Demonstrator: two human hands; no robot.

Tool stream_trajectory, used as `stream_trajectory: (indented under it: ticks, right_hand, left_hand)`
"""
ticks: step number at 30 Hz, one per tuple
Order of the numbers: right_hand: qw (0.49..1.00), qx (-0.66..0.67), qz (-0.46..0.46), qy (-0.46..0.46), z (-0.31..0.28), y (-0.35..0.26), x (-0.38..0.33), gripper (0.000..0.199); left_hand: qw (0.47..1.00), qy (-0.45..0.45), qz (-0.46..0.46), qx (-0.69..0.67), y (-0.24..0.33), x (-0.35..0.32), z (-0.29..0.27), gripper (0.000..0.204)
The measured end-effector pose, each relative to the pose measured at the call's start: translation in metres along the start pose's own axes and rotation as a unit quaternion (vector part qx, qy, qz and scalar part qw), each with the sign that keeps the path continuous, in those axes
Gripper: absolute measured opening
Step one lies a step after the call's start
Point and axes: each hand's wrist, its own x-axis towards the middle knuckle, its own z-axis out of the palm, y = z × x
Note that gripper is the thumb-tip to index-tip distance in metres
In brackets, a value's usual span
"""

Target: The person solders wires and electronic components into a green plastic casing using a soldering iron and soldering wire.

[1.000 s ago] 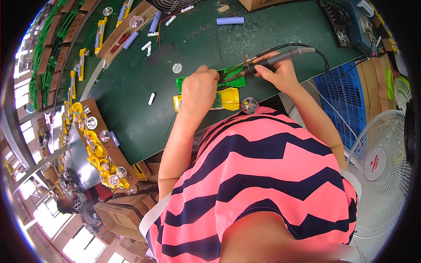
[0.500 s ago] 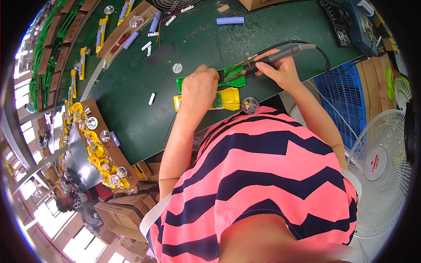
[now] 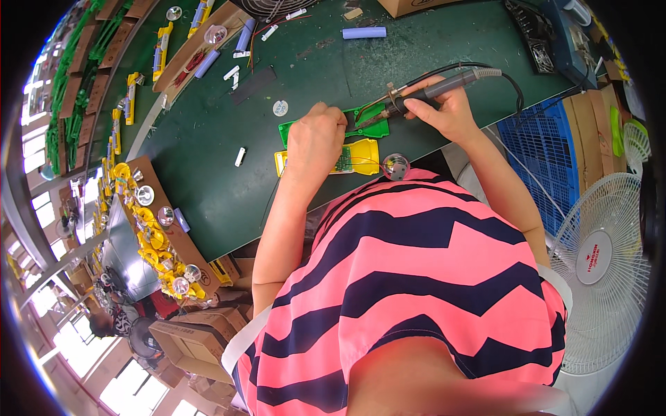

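Note:
My right hand [image 3: 445,107] grips a soldering iron [image 3: 433,91] with a dark handle and a thin metal tube along its side. Its tip points left and down, over a green plastic housing half [image 3: 377,127]. Bent over the housing's left part is my left hand [image 3: 316,139], fingers pinched together close to the tip; whatever they hold is hidden. Just nearer to me lies a yellow housing half [image 3: 365,155] with a green circuit board [image 3: 344,161] inside, partly under my left wrist. A clear round lens piece [image 3: 396,166] rests at its right end, by the table edge.
The green table [image 3: 208,145] carries a white disc [image 3: 280,108], small white connectors [image 3: 240,157] and a purple cylindrical cell [image 3: 364,32]. Yellow housings with lenses [image 3: 156,239] fill a carton at left. A blue crate [image 3: 541,159] and a white fan [image 3: 593,263] stand at right.

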Motion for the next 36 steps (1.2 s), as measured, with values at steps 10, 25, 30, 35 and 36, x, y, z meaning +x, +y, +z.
stream_trajectory:
  ticks: [10, 25, 30, 35, 36]
  right_hand:
    - [0.995, -0.075, -0.062, -0.034, -0.002, 0.005, 0.004, 0.016]
    - [0.999, -0.046, -0.02, 0.006, 0.004, 0.006, 0.001, 0.018]
    - [0.999, -0.003, 0.0, 0.038, 0.004, 0.002, -0.007, 0.016]
    - [0.998, 0.027, -0.016, 0.05, 0.002, 0.0, -0.008, 0.015]
    - [0.999, 0.024, -0.009, 0.045, 0.003, -0.002, -0.007, 0.015]
  left_hand:
    - [1.0, 0.006, 0.005, -0.013, -0.002, 0.0, 0.001, 0.007]
    - [1.0, -0.003, 0.017, 0.003, -0.001, 0.001, 0.0, 0.007]
    - [1.0, 0.0, 0.002, -0.014, -0.002, 0.001, 0.001, 0.007]
    - [1.0, 0.001, 0.004, -0.023, -0.003, 0.001, 0.001, 0.007]
    - [1.0, 0.003, 0.003, -0.02, -0.003, 0.002, 0.001, 0.007]
